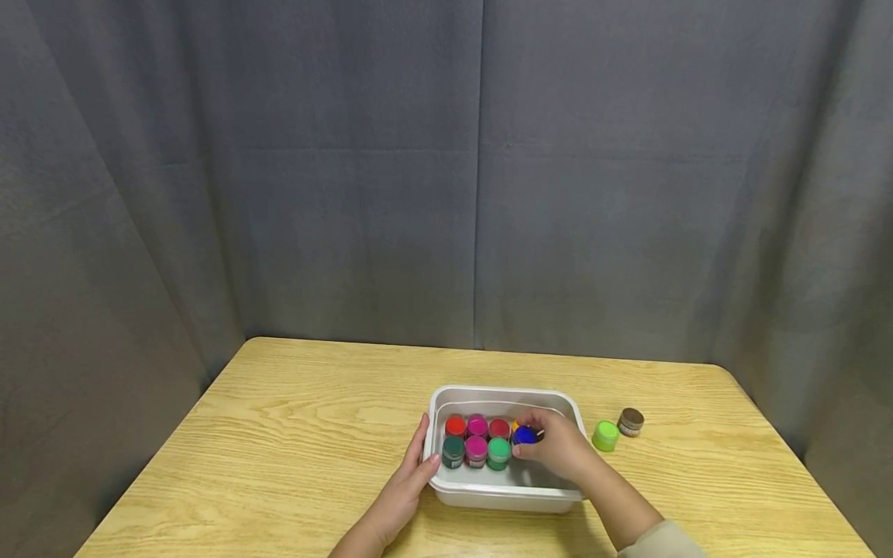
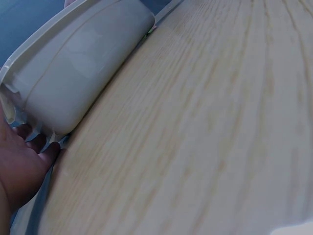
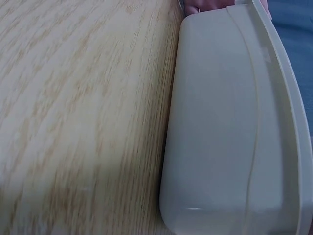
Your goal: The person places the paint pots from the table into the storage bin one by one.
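Note:
A white plastic bin [image 1: 505, 500] stands on the table with several small paint jars inside. My left hand [image 1: 403, 490] grips the bin's left end, thumb at the rim and fingers along the outer wall; the left wrist view shows its fingertips by the bin's lower corner. Inside the bin, my right hand [image 1: 558, 449] pinches a blue paint jar [image 1: 525, 436] between thumb and fingers. An orange-yellow jar [image 1: 515, 425] is mostly hidden behind it. Left of the blue jar, a green jar [image 1: 498, 451], a magenta jar [image 1: 477, 448] and a dark green jar [image 1: 453, 449] form the near row.
In the bin's far row are a red jar [image 1: 456, 425], a purple-magenta jar [image 1: 477, 425] and a dark red jar [image 1: 499, 428]. Right of the bin, a lime green jar [image 1: 605, 435] and a brown jar [image 1: 631, 421] stand on the wooden table [image 1: 314, 418]. Grey curtains [image 1: 363, 194] hang behind.

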Available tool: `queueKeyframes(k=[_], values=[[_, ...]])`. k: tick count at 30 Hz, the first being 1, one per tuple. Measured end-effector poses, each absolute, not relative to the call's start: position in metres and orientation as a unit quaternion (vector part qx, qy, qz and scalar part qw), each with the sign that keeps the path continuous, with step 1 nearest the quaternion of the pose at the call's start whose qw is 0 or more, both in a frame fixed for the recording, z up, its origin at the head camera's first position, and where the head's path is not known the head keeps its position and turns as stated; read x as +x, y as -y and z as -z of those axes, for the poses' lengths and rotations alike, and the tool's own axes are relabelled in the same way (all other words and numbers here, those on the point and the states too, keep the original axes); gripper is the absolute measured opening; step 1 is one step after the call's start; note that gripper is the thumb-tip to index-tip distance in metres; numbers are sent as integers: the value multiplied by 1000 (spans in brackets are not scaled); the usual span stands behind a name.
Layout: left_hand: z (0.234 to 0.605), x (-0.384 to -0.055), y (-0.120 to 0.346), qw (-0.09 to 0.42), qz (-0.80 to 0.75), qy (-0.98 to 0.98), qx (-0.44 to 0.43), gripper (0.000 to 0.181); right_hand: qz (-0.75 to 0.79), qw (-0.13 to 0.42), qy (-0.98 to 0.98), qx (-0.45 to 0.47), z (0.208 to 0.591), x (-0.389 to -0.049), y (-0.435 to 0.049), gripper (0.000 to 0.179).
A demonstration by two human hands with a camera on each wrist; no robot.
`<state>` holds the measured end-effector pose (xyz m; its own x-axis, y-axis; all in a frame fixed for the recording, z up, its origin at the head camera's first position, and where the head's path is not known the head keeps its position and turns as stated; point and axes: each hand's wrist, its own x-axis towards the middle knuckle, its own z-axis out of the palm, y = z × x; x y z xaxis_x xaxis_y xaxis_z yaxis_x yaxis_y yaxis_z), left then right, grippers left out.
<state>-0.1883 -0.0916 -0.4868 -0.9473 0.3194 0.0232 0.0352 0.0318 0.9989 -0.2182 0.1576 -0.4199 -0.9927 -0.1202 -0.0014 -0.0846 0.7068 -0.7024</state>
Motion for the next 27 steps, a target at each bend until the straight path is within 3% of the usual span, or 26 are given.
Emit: queueKeyframes(k=[13, 27], values=[[487, -188, 92, 108, -689, -706, 126, 69, 346, -1, -936, -68, 429, -220, -154, 28], [486, -188, 91, 113, -693, -702, 124, 68, 312, 24, -949, -49, 431, -222, -155, 33]])
